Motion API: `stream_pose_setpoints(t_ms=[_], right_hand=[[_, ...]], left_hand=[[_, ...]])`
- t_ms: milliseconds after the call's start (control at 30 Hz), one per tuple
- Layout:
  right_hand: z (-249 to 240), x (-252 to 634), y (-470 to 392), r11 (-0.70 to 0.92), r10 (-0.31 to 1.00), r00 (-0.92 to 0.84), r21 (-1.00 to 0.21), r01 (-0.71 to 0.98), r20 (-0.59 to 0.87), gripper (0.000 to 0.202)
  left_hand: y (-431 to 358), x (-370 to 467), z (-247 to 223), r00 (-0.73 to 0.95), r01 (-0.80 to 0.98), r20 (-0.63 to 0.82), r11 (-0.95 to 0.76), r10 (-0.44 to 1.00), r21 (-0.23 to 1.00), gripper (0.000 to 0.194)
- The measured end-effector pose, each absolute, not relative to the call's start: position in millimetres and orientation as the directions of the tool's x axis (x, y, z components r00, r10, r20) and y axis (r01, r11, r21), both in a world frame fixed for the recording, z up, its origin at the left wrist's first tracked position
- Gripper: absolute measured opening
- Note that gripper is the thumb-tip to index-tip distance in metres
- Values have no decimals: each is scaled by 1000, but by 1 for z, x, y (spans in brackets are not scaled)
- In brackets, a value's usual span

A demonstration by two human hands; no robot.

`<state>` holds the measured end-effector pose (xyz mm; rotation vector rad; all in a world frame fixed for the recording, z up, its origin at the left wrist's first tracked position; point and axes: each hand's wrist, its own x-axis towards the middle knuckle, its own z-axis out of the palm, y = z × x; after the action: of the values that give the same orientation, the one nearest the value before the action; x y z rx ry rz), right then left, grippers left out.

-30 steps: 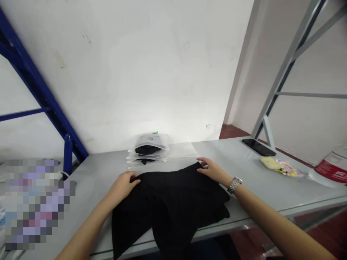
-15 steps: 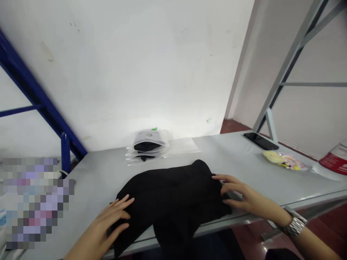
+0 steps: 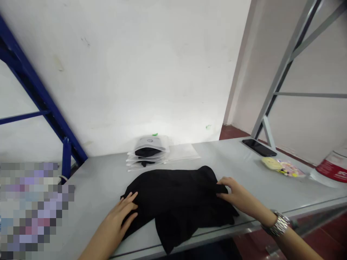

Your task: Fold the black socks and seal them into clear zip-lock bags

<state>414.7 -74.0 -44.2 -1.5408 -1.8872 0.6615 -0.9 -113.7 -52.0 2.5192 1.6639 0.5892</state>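
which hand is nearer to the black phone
Right. The right hand is at the right end of the black cloth, with the phone farther back and rightward; the left hand is at the cloth's opposite end.

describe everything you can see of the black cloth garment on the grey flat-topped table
The black cloth garment is plain, matte and soft-looking, with no print discernible. It lies spread but rumpled on the grey flat-topped table, its far edge curved, a pointed flap reaching the near edge and uneven folds at its right. The left hand rests spread fingers on its left end; the right hand has cloth between thumb and fingers. Its exact cut is unclear.
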Motion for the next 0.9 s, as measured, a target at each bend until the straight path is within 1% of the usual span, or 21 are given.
stream_pose_setpoints(t_ms=[33, 100, 167, 233, 300, 400, 467, 500, 567, 600, 633, 667, 700, 733, 767, 800, 833, 867, 900], right_hand=[[-38, 416, -72, 192, 981, -139, -714, 673, 133, 15], [-20, 417, -66, 147, 988, -123, -754, 640, 88, 14], [5, 413, -60, 77, 996, -87, -825, 560, 34, 19], [33, 400, -58, 26, 998, -68, -894, 448, -5, 29], [59, 376, -58, 33, 993, -116, -933, 358, -9, 38], [79, 320, -60, 149, 956, -285, -949, 277, 67, 41], [73, 277, -60, 188, 902, -423, -958, 216, 82, 45], [66, 256, -59, 171, 862, -502, -971, 168, 66, 48], [45, 221, -59, 57, 733, -680, -997, 42, 13, 55], [34, 210, -58, 31, 675, -738, -999, 29, -1, 60], [25, 204, -58, 35, 648, -762, -999, 30, 0, 60], [18, 203, -58, 59, 639, -769, -998, 37, 9, 58], [14, 206, -58, 109, 662, -749, -992, 60, 28, 53], [11, 214, -58, 174, 713, -699, -980, 98, 57, 46], [11, 226, -59, 245, 780, -619, -955, 164, 94, 37], [11, 239, -59, 313, 847, -514, -911, 269, 139, 27], [12, 252, -59, 354, 898, -400, -844, 402, 186, 20], [12, 264, -60, 355, 928, -302, -767, 534, 219, 23], [11, 275, -61, 326, 945, -246, -701, 634, 217, 33]], left_hand=[[-115, 0, -53, 350, 869, 279, -421, 894, 260, 21], [-117, 1, -55, 359, 862, 276, -430, 891, 267, 23], [-119, 4, -54, 363, 853, 272, -435, 891, 287, 25], [-122, 8, -51, 358, 846, 263, -430, 896, 315, 27], [-125, 12, -45, 334, 841, 232, -400, 914, 364, 29], [-128, 16, -36, 234, 813, 155, -280, 960, 511, 35], [-127, 15, -32, 141, 746, 117, -183, 983, 641, 39], [-126, 12, -32, 99, 694, 108, -146, 989, 705, 40], [-123, 5, -35, 24, 581, 103, -98, 994, 808, 42], [-121, 1, -37, -29, 546, 127, -91, 991, 833, 43], [-121, -2, -38, -88, 545, 170, -96, 981, 833, 43], [-122, -5, -40, -146, 585, 236, -109, 961, 804, 42], [-125, -6, -40, -189, 654, 322, -126, 928, 746, 41], [-129, -6, -40, -195, 736, 416, -148, 888, 661, 39], [-133, -4, -39, -156, 807, 495, -178, 855, 563, 37], [-138, 0, -39, -80, 860, 543, -218, 836, 462, 37], [-141, 4, -39, 16, 891, 561, -267, 828, 368, 38], [-144, 9, -40, 115, 905, 554, -317, 824, 284, 40], [-145, 14, -42, 203, 909, 531, -360, 823, 209, 42]])
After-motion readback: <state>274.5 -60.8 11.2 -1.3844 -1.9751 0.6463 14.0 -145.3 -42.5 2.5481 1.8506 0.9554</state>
